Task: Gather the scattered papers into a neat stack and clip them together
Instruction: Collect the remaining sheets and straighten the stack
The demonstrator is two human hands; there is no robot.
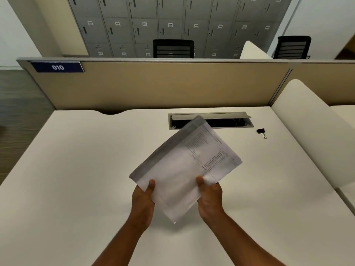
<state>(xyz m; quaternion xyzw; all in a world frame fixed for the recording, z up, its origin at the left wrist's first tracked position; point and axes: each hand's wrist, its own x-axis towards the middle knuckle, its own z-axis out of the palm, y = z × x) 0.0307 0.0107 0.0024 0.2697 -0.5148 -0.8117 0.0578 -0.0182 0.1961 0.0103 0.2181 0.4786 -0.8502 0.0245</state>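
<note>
A white desk point(76, 169) is filling the foreground, with a grey cable tray point(211, 120) standing open near its far edge. A beige partition point(153, 85) is running behind it, carrying a blue sign point(57, 67) reading 010. Beyond, grey lockers point(172, 22) are lining the wall, two black chairs point(173, 48) are standing before them, and dark flooring point(17, 112) is showing at left.

white papers point(184, 169), black binder clip point(260, 131)

Two bare forearms and hands point(143, 198) (no sleeves, rings or watch).
</note>
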